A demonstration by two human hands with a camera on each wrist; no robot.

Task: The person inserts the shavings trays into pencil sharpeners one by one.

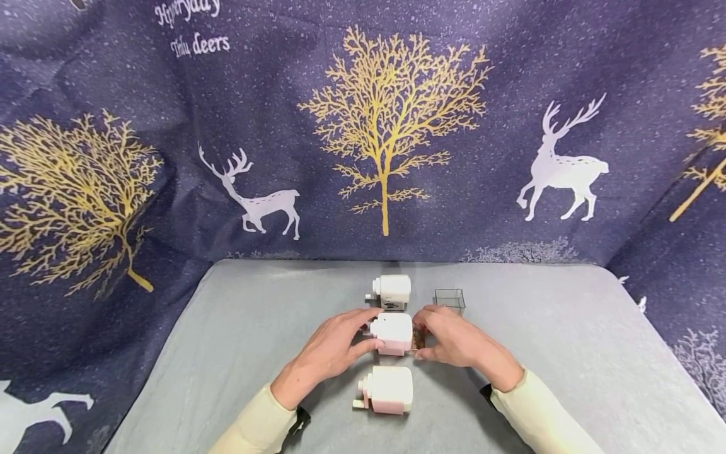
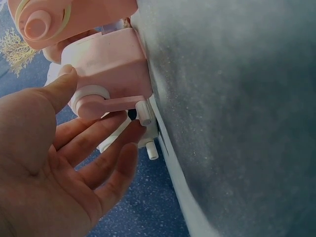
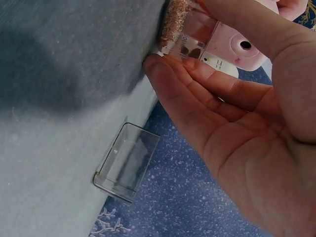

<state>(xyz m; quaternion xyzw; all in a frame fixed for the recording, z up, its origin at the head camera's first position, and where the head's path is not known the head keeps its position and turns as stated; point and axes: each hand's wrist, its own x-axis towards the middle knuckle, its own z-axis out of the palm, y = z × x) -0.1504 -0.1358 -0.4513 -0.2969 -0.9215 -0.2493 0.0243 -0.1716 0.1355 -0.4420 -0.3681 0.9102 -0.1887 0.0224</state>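
Observation:
In the head view, the middle pencil sharpener (image 1: 394, 333) is pink, with its crank facing left. My left hand (image 1: 334, 343) holds its crank end, the thumb on the near side and the fingers reaching round the far side; the pink body and crank (image 2: 123, 103) show in the left wrist view. At the opposite end, my right hand (image 1: 456, 337) pinches the sharpener's clear drawer (image 1: 418, 338) between thumb and fingers. Curly wood shavings (image 3: 177, 24) fill that drawer, which sticks out partway from the body in the right wrist view.
A second pink-and-cream sharpener (image 1: 391, 388) stands nearer me, its crank to the left. Behind the middle one is a white sharpener (image 1: 395, 289). A clear, loose drawer (image 3: 128, 163) lies on the grey table (image 1: 567, 353) beyond my right hand. A patterned dark cloth (image 1: 442, 221) hangs behind.

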